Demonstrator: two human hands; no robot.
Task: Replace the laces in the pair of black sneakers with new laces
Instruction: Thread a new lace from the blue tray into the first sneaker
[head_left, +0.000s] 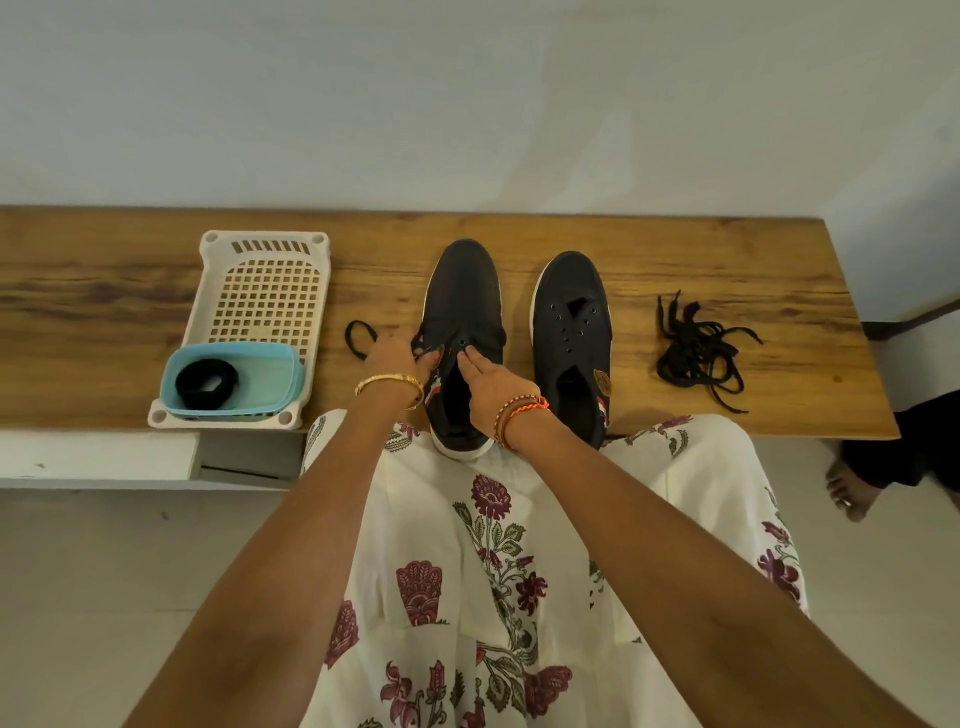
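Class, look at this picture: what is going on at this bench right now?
A person is lacing the left sneaker on a wooden bench. The left hand pinches a black lace at the eyelets, and the right hand steadies the tongue. The right sneaker has bare eyelets. A tangled pile of laces lies to its right.

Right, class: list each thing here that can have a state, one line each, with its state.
Left sneaker: upright, a black lace trailing from it.
Right sneaker: upright, unlaced, eyelets bare.
Loose laces: tangled heap on the bench.
Coiled lace: rolled, inside the blue tub.
White basket: upright, holding the tub.
Left hand: curled at the eyelets.
Right hand: fingers straight, touching the sneaker.
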